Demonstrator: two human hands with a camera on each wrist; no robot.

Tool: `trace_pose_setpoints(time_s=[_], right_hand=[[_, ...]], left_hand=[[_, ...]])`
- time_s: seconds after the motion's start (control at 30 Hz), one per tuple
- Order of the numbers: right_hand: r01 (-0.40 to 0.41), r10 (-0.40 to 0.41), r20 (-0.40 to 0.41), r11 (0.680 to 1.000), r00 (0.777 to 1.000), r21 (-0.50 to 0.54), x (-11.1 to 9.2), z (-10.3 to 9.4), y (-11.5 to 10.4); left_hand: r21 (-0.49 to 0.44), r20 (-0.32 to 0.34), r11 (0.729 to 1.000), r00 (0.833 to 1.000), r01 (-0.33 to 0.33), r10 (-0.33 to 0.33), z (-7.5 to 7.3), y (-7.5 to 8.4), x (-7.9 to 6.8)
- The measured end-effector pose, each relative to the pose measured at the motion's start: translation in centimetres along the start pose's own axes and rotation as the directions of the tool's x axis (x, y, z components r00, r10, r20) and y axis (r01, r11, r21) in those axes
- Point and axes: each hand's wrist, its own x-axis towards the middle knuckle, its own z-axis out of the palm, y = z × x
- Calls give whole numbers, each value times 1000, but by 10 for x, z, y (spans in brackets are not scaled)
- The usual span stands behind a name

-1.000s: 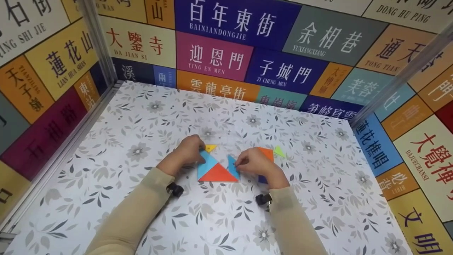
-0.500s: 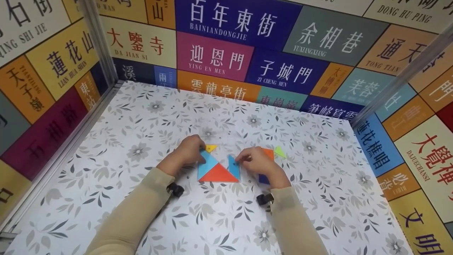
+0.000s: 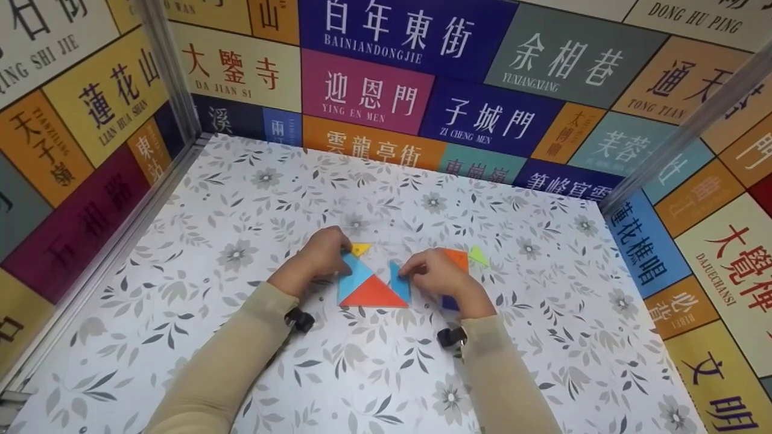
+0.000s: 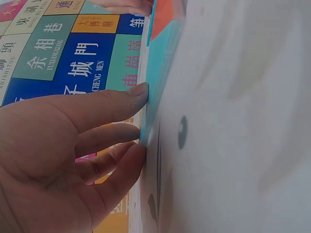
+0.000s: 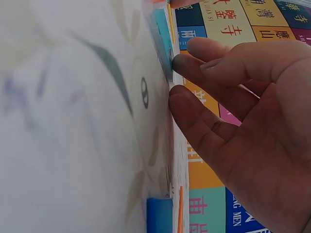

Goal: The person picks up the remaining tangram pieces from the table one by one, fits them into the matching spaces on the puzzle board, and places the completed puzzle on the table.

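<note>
Flat tangram pieces lie mid-table: a light blue triangle, a red-orange triangle and a blue parallelogram fitted together. My left hand rests at the light blue triangle's left edge; its straight fingertips touch that light blue edge. A small yellow triangle sits just beyond it. My right hand touches the parallelogram's right edge with straight fingertips against the blue piece. An orange piece, a green triangle and a dark blue piece lie partly hidden around the right hand.
The floral-patterned table is boxed in by walls of coloured sign panels on the left, back and right, with metal posts at the corners. Another blue piece's edge shows low in the right wrist view.
My right hand's fingertips have crept slightly toward the far end of the blue parallelogram. The left hand and the pieces have stayed put.
</note>
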Motion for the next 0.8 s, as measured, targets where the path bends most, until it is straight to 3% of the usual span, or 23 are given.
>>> trace_pose_setpoints(time_s=[0.5,0.8], right_hand=[[-9,9,24,1000,1000,-1,-1,-1,-4],[6,-6,-1,1000,1000,3,-1,0,-3]], left_hand=[[14,13,1000,1000,23,-23,-2,2,1],[4,-20,1000,1000,-20,20,0,1,-2]])
